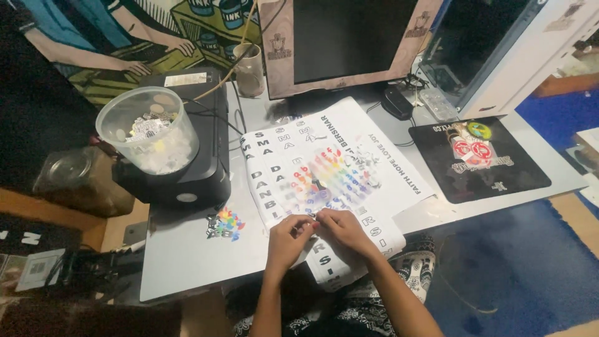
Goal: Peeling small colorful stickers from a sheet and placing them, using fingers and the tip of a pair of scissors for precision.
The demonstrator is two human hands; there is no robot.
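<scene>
Far out to the left of the grip, on top of a black printer [187,156], a clear plastic tub [148,134] partly filled with small pale pieces is seen. Nearer, just left of the grip on the bare grey desk [187,262], a small cluster of coloured letter stickers [226,223] is laid. At the grip itself, the left hand [288,238] and the right hand [342,231] are brought together, fingertips touching, over the near edge of a white sticker sheet [324,162] printed with black letters; a tiny piece appears to be pinched between the fingertips of both hands, though what it is cannot be told at this size. Just beyond the grip, on the middle of that sheet, a patch of rainbow-coloured letters [334,175] is spread, blurred in the picture. Further beyond, a dark monitor [343,37] with a pale frame is stood at the back of the desk, with a beige cup [249,68] to its left. Well to the right of the grip, a black mouse pad [486,168] is laid, and round badges [474,146] are rested on it.
</scene>
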